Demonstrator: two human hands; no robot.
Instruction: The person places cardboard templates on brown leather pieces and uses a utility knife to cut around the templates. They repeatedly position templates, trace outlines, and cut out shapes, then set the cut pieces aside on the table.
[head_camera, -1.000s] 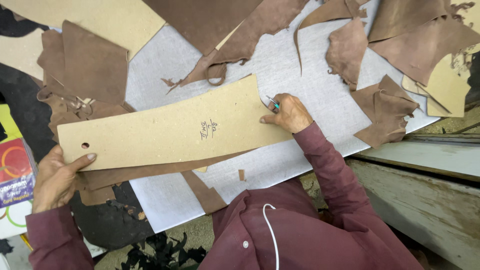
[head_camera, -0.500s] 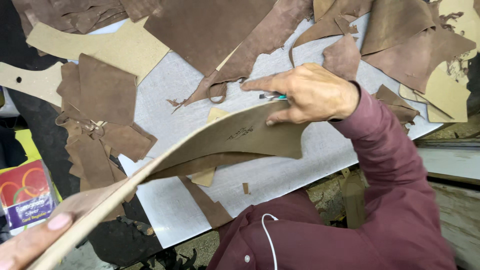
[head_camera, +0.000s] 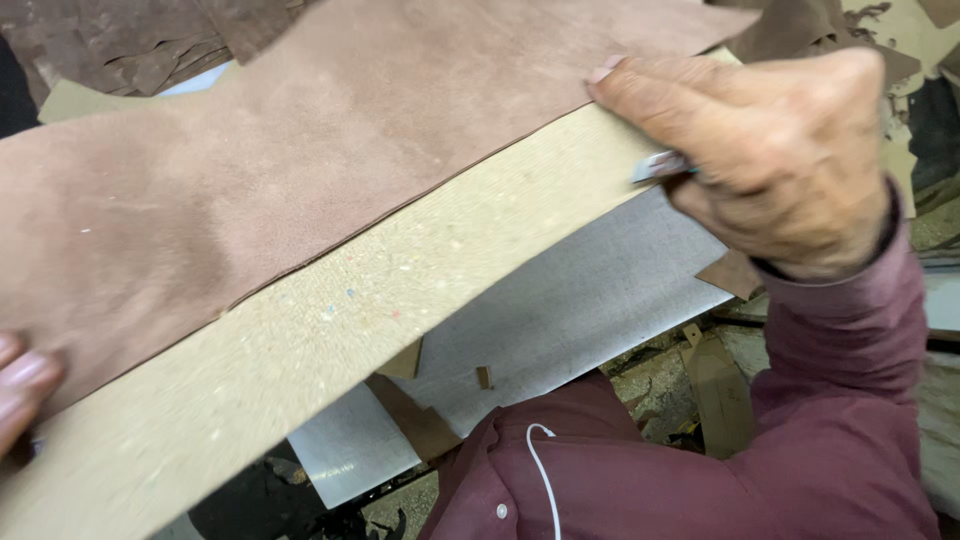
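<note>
Our right hand (head_camera: 770, 160) pinches the far end of a tan cardboard pattern (head_camera: 400, 300) and a small tool (head_camera: 660, 165). Our left hand (head_camera: 20, 390) grips its near end. Pinkish-brown leather (head_camera: 250, 170) lies against it, just beyond our fingers; below sits the grey cutting board (head_camera: 560, 320).

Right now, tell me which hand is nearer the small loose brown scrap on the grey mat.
Right. The right hand grips the cardboard pattern above and right of the scrap; the left hand sits at the far left edge.
</note>
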